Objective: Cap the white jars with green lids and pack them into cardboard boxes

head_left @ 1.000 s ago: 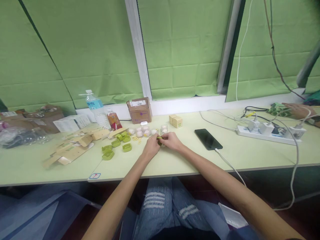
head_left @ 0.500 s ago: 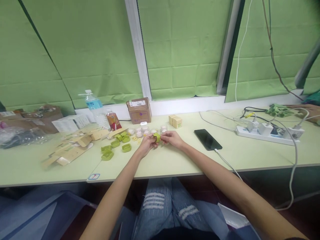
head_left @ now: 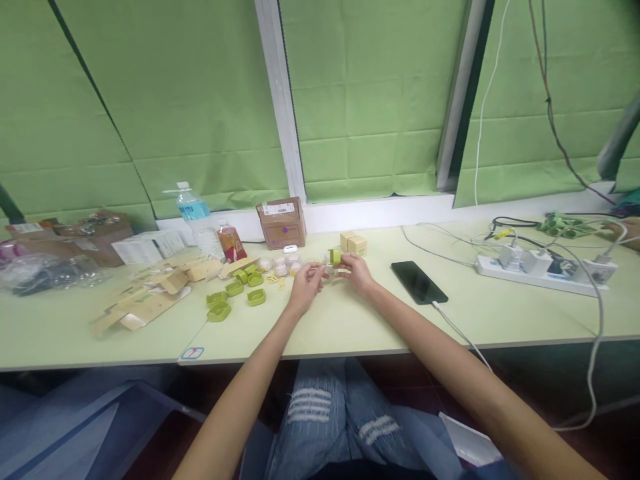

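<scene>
My right hand (head_left: 354,271) pinches a small green plastic piece (head_left: 334,256) at its fingertips, just above the table and next to two small tan boxes (head_left: 354,243). A little to the left, my left hand (head_left: 306,285) rests over the table, fingers loosely bent and apart, with nothing visible in them. Small clear jars (head_left: 281,267) stand just behind it. Several more green pieces (head_left: 233,288) lie further left on the pale green table (head_left: 350,327).
Flat cardboard pieces (head_left: 150,293), a water bottle (head_left: 193,215), a small orange bottle (head_left: 230,241) and a cardboard box (head_left: 283,223) stand at the back left. A black phone (head_left: 419,281) on a cable lies right, beyond it a power strip (head_left: 543,270). Another person's hand (head_left: 627,230) shows at the far right.
Both hands held the green piece together before. Now the right hand has carried it right and further back toward the tan boxes, and the left hand has let go.
</scene>
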The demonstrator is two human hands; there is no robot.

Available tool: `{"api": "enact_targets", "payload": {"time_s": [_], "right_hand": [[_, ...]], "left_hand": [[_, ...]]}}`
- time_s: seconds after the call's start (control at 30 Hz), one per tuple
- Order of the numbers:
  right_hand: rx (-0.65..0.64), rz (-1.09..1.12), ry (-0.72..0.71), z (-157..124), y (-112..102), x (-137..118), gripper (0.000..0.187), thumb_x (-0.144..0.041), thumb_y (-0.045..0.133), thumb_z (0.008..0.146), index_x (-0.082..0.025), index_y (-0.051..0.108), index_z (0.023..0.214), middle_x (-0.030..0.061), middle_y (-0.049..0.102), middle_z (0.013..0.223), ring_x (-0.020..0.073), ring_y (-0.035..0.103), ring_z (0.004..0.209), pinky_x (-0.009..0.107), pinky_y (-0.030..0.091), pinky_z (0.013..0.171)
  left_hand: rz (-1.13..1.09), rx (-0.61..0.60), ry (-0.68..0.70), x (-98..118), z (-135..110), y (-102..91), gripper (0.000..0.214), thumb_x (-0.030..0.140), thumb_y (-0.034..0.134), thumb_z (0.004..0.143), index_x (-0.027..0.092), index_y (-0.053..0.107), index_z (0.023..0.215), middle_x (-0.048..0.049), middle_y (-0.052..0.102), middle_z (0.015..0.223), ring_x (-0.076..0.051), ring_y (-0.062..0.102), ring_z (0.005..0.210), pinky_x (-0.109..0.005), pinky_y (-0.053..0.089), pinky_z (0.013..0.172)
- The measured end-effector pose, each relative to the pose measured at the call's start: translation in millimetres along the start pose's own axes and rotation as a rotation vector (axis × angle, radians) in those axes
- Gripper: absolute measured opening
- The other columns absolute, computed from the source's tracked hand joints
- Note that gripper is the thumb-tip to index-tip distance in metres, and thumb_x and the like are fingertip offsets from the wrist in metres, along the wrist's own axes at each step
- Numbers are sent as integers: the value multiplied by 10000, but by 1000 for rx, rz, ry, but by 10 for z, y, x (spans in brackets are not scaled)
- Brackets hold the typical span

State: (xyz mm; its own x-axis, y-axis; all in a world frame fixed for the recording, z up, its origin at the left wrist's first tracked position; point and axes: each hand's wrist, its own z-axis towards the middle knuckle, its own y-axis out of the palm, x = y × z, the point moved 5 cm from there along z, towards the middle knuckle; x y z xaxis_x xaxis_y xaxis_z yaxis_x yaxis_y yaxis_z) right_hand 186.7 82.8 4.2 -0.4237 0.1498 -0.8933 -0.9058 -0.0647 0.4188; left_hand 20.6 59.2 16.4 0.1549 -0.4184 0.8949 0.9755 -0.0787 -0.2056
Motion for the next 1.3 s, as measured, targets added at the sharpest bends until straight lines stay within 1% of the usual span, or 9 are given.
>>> {"api": "enact_targets", "payload": {"time_s": [0.07,0.2,0.33,0.53,0.7,0.93,1.0,1.13,1.3], "right_hand": [[68,64,23,58,-123,-38,100,-290,577,846,-194,586,874,70,733,880,193,699,795,290,560,673],[170,142,81,109,-359,-75,134,-240,493,861,-175,607,887,97,724,835,181,681,715,274,555,639],[229,178,119,121,-485,-55,129,-180,470,838,-178,598,852,83,705,765,161,647,634,263,554,617],[236,179,171,138,-467,15,139,-172,473,844,-164,612,851,94,718,757,158,646,614,256,543,604],[206,162,208,114,-403,40,157,-178,479,861,-144,632,856,111,732,778,153,639,607,245,525,592],[191,131,226,92,-375,25,188,-183,476,868,-137,658,850,116,742,783,157,634,610,249,518,595],[194,129,224,95,-379,24,194,-183,470,873,-136,656,843,113,739,777,152,631,606,246,517,603],[197,124,225,102,-392,27,177,-192,480,881,-143,644,837,112,731,778,148,625,600,238,513,596],[194,118,224,101,-399,25,191,-192,459,894,-154,641,852,109,734,783,156,623,604,240,516,580]], "left_hand": [[256,94,158,98,-5,21,275,441,596,931,180,630,1009,-98,693,971,-207,632,855,-346,499,806],[763,36,393,179,54,265,311,373,594,942,196,627,1196,-161,619,1284,-318,541,1193,-465,383,1050],[964,1,371,78,229,440,495,433,669,892,178,572,1304,-213,541,1389,-398,477,1263,-543,349,1050],[995,-71,334,33,242,466,210,244,578,931,180,594,1130,-170,588,1231,-328,562,1121,-451,445,936],[857,-39,332,83,36,401,238,343,602,932,195,541,1109,-111,591,1113,-275,602,1011,-391,496,855],[756,-116,317,41,3,449,396,349,667,890,216,563,1247,-140,593,1243,-319,581,1174,-449,476,990],[518,-99,229,17,51,427,334,325,719,841,215,605,1134,-114,612,1185,-289,609,1122,-427,490,978],[-148,108,-111,-139,162,298,358,393,755,807,208,538,1023,-42,635,987,-169,661,785,-345,555,770],[-402,65,-286,-188,239,232,410,561,657,860,177,523,909,-57,655,802,-141,642,611,-297,554,613]]}}
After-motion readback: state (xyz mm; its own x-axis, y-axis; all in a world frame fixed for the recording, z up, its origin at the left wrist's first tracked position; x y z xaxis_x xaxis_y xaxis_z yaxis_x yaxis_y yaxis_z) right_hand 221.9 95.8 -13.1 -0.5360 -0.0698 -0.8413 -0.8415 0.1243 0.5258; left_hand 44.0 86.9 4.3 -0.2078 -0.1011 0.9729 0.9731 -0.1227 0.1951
